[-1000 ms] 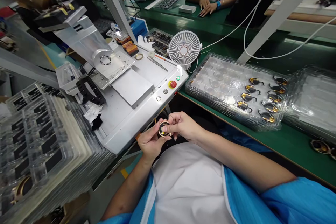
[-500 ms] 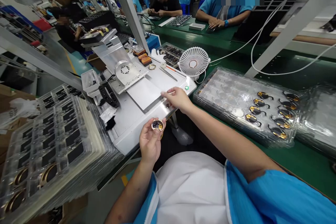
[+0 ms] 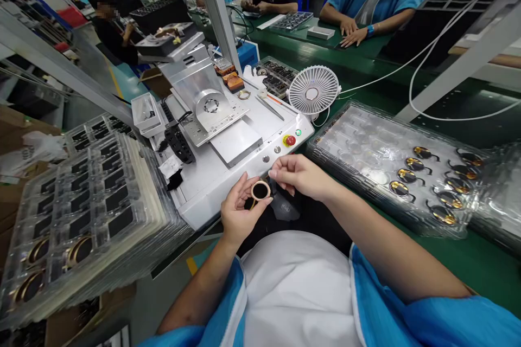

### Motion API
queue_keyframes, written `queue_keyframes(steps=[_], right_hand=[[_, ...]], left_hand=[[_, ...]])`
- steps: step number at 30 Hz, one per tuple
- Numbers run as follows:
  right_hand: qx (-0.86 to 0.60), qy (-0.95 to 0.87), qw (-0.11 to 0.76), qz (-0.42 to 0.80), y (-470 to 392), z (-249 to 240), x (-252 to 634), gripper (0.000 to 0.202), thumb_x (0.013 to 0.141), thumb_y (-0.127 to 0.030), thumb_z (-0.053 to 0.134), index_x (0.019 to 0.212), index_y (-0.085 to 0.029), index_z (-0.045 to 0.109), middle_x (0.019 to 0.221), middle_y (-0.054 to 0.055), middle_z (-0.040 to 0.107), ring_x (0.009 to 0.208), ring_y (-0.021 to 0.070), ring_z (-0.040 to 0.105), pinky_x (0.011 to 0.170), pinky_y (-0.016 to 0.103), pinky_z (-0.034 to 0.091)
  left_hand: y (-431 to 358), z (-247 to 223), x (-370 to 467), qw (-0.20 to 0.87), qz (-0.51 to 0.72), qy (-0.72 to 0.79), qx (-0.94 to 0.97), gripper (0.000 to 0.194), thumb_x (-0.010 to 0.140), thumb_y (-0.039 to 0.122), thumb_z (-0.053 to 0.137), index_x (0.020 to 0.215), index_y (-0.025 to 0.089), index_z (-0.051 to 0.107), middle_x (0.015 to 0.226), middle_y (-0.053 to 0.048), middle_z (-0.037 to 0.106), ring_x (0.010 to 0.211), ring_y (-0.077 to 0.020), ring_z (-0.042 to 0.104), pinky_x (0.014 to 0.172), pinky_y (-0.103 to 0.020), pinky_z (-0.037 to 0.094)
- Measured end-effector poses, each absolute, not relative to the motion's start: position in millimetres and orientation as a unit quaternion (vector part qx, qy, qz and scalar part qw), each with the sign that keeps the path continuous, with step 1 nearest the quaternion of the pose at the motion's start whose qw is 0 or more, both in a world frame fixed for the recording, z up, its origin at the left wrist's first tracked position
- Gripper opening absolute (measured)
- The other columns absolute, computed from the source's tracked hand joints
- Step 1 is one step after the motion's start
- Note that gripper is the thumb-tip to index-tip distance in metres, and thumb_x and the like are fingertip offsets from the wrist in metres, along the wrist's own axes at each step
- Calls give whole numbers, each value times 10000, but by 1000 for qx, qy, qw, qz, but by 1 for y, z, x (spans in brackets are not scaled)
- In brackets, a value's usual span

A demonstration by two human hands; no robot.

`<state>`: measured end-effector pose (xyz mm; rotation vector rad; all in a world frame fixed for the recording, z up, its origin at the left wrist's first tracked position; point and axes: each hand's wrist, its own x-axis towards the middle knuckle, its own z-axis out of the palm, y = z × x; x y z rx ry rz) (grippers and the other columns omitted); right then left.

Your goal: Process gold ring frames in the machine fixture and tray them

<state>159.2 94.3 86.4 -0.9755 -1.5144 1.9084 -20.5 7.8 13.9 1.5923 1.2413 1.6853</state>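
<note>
My left hand (image 3: 236, 216) grips a round watch-face part (image 3: 260, 190) by its edge, with the thumb at its lower rim. Its front is black inside a gold-coloured ring, and a thin yellowish strip shows under it. Close to the part's right side is my right hand (image 3: 303, 178), fingers curled and thumb and forefinger pinched together. Whatever lies in that pinch, if anything, is too small to make out. Both hands are just in front of a white bench machine (image 3: 228, 187) with a metal fixture (image 3: 211, 108) on top.
A red button (image 3: 290, 141) and a green one (image 3: 298, 132) are on the machine's front. Tweezers (image 3: 271, 108) lie by a white fan (image 3: 313, 91). Stacked clear trays (image 3: 378, 152) with round parts stand right; more trays (image 3: 101, 195) stand left. Co-workers sit across the green bench.
My right hand has come down from the machine's front edge to beside the round part. The part has been turned from its gold-and-black flex side to a plain black face.
</note>
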Motion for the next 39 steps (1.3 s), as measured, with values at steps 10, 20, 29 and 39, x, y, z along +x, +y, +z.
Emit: queue_keyframes(steps=[10, 20, 29, 39], right_hand=[[-434, -667, 214, 567, 73, 72, 164, 300, 801, -413, 663, 805, -118, 611, 663, -6, 603, 533, -1, 447, 483, 121, 305], [-446, -652, 243, 563, 71, 70, 163, 284, 784, -391, 680, 813, -119, 605, 688, -6, 628, 569, -2, 506, 518, 101, 370], [-430, -516, 281, 686, 52, 56, 186, 542, 688, -591, 756, 859, -116, 560, 659, -17, 594, 505, 19, 513, 432, 124, 404], [-763, -445, 396, 250, -16, 49, 366, 499, 746, -629, 678, 829, -138, 640, 824, 84, 681, 711, 82, 576, 702, 220, 455]], left_hand=[[5, 11, -14, 208, 590, 449, 637, 871, 730, 130, 887, 1503, 217, 495, 1288, -133, 687, 1111, -239, 716, 971, -351, 619], [3, 12, -11, 193, 594, 443, 643, 840, 726, 72, 877, 1475, 225, 529, 1284, -123, 691, 1108, -213, 717, 979, -323, 616], [6, 0, 17, 229, 594, 388, 666, 805, 732, 11, 846, 1442, 266, 567, 1279, -79, 699, 1093, -188, 720, 961, -276, 622], [27, -6, 25, 312, 523, 345, 714, 638, 800, 53, 802, 1376, 249, 612, 1280, -97, 662, 1138, -227, 684, 1039, -412, 584]])
